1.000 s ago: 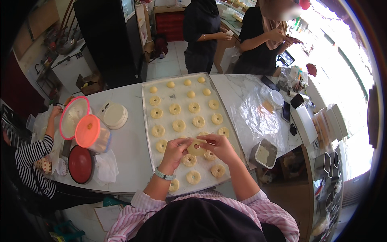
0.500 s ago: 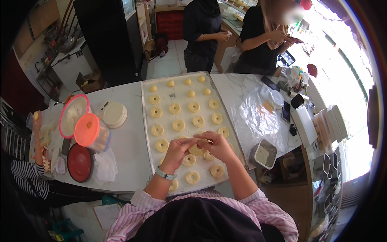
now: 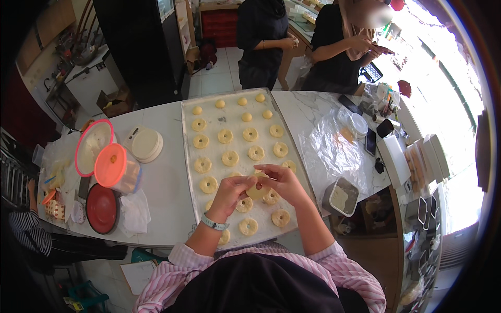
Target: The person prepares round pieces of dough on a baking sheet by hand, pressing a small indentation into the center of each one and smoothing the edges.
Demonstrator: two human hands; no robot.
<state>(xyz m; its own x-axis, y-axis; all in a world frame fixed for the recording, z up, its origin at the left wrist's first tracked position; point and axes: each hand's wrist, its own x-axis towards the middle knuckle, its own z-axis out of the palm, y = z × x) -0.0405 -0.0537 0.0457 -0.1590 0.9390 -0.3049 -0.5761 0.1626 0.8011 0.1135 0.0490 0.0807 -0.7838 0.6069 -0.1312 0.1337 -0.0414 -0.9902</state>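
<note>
Both hands hold one pale yellow dough ring (image 3: 254,194) in the air over the near half of a large metal tray (image 3: 213,148). My left hand (image 3: 227,197) pinches its left side, and my right hand (image 3: 285,184) grips it from the right with fingers curled at the hole. The ring is tilted, with its hole showing. Rows of dough rings (image 3: 248,226) lie on the floured tray beneath and around my hands. Several small dough balls (image 3: 247,117) sit at the tray's far end. My hands and forearms hide some of the rings.
Left of the tray are a kitchen scale (image 3: 144,144), an orange-lidded tub (image 3: 110,166), a pink-rimmed bowl (image 3: 94,147) and a red pan (image 3: 102,208). To the right lie a plastic sheet (image 3: 329,151) and a metal tin (image 3: 342,197). Two people stand beyond the table; another person (image 3: 28,229) is at left.
The dough ring has turned, so its hole shows now. My right fingers have shifted around it. At far left, the other person's arm has drawn back from the table.
</note>
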